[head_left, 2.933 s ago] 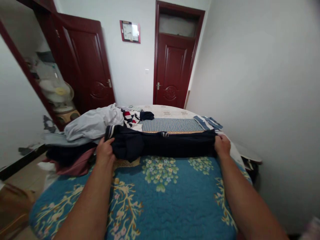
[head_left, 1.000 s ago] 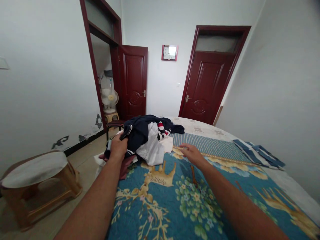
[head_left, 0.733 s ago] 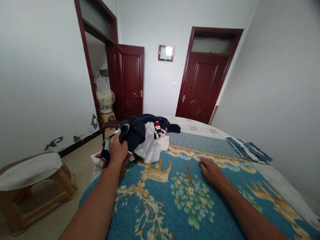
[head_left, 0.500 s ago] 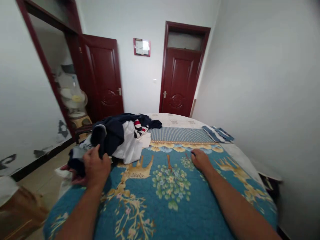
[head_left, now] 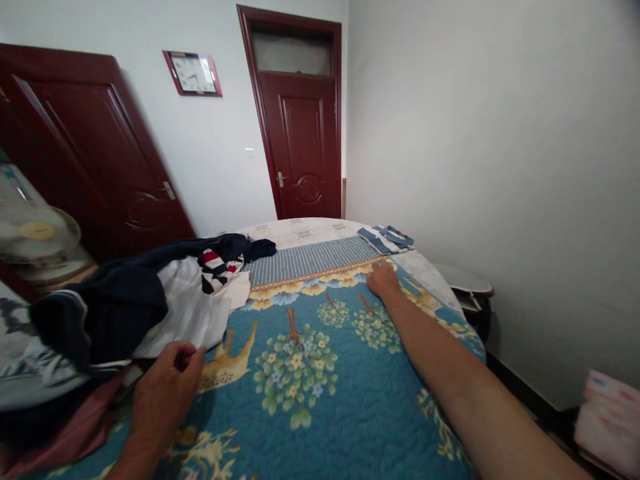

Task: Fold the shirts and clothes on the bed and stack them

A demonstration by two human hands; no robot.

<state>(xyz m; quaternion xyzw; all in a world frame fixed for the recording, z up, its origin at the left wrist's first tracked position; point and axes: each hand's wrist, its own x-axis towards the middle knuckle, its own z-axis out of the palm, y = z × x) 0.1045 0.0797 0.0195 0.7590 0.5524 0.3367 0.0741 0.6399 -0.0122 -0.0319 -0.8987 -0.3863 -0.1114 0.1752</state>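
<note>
My left hand [head_left: 173, 377] is at the lower left, thumb and forefinger pinched at the near edge of a white garment [head_left: 187, 307]. This garment lies in a loose pile with a dark navy garment [head_left: 125, 307], a striped red, white and black piece [head_left: 215, 270] and a dusky pink cloth [head_left: 87, 427]. My right hand [head_left: 384, 279] rests low on the teal quilted cover [head_left: 345, 393], by its scalloped floral border, fingers spread a little and partly hidden. Just beyond it is a folded blue-and-white striped garment [head_left: 385, 239].
A pale patterned cloth [head_left: 310, 230] shows at the far edge of the rounded surface. To the right are a round-topped stool [head_left: 465, 283] and a pink-white box-like thing [head_left: 610, 427]. A fan [head_left: 37, 233] stands at left. Red doors [head_left: 305, 140] and a wall clock [head_left: 194, 73] are behind.
The view has turned right and come closer. My left hand has left the dark garment and moved to the white garment's edge. My right hand has reached further, toward the folded striped garment.
</note>
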